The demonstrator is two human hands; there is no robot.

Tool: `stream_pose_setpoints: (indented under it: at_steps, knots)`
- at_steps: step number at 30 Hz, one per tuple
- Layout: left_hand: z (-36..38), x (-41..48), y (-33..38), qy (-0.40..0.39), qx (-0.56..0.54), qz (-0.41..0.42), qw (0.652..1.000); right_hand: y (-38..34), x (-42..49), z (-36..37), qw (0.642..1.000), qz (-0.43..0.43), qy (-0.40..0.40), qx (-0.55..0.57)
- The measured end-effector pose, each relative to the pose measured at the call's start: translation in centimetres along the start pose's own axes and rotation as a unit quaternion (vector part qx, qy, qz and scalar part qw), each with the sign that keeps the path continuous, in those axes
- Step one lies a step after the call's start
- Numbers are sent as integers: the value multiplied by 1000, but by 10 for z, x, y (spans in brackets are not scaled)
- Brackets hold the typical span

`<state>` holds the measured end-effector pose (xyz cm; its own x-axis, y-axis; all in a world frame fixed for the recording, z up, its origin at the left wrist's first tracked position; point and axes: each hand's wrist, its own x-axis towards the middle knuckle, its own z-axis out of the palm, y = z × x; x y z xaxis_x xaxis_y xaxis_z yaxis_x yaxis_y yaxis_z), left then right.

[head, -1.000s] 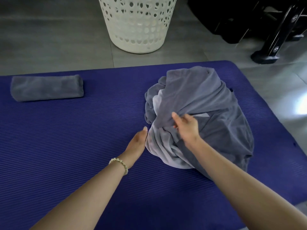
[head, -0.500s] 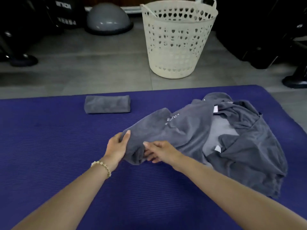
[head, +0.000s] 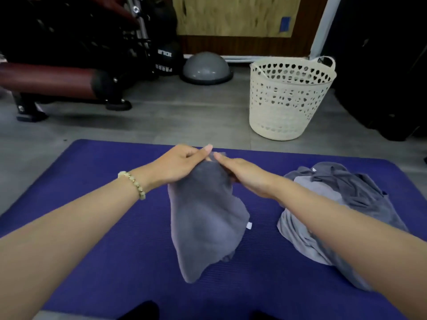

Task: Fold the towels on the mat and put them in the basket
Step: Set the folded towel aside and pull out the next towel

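Left hand: thumb and fingers pinched on the top edge of the grey towel. Right hand: close alongside, apparently pinching the same edge; thumb hidden. Towel hangs lifted over the centre of the mat, probably so it drapes straight for folding. Unfolded pile: near mat's right edge. Basket: floor beyond far edge.

A: Where are the hands?
B: Both arms stretch away from the body, converging at centre; left hand and right hand pinch the top of the towel; thumb tips nearly touching.
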<state>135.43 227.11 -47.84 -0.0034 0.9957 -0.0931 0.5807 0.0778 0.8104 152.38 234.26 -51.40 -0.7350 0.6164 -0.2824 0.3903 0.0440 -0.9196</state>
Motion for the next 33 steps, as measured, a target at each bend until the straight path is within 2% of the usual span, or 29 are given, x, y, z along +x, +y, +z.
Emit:
stream_pose_setpoints:
  at_steps: [4,8,11,14,16,19,21,25,29,33]
  knots:
    - [-36,-45,14,4,54,26,998,-47,-22,12,996,-67,-52,12]
    - [-71,-79,26,82,146,55,984,-89,-41,17,988,-98,-52,-103]
    - [-100,-99,19,156,166,62,972,-105,-56,8,979,-70,-70,-177]
    - [-123,-113,-5,236,139,-4,962,-94,-63,-4,975,-18,-50,-215]
    - [-131,-119,-25,264,83,-61,959,-81,-63,-12,980,-1,-17,-199]
    - [-133,-112,-48,268,27,-113,956,-70,-56,-19,995,-3,64,-81]
    - [-136,-98,-50,282,-1,-126,951,-77,-47,-21,992,-27,120,-26]
    - [-173,-65,-16,383,-3,-44,923,-122,-30,-35,969,-112,221,-1]
    - [-218,-55,51,454,-23,77,888,-176,-23,-54,924,-206,322,14]
    - [-226,-62,93,470,-21,168,866,-200,-24,-62,899,-258,347,71]
